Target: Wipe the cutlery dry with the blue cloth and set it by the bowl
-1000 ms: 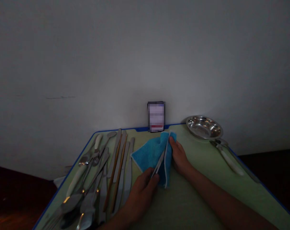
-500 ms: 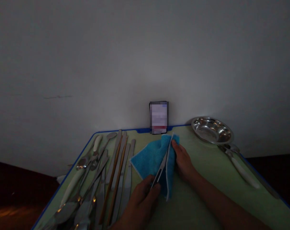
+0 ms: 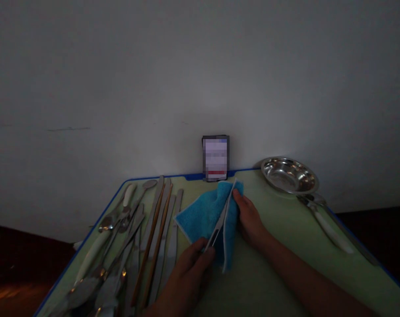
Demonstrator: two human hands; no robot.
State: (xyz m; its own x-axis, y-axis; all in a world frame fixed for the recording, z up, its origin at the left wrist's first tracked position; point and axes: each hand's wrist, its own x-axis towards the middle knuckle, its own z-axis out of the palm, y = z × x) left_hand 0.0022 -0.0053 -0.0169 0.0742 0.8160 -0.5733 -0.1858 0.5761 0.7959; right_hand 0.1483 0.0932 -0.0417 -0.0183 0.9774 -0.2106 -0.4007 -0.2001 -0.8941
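My left hand is closed on the lower end of a slim metal utensil with a long slot in it; its exact kind is not clear. The utensil slants up and away, its far end inside the fold of a blue cloth with pale edging. My right hand pinches this cloth from the right side, around the far end of the utensil, which is hidden. To the left of my left hand lie a pair of wooden chopsticks and several table knives.
Spoons and other cutlery cover the left side of the green, blue-edged table. A phone, its screen blurred, leans on the wall. A shiny metal bowl stands back right, with white-handled cutlery beside it.
The whole view has shifted slightly, so everything sits a little further left and higher. Both hands keep their grip on the utensil and cloth, with scarcely any other movement.
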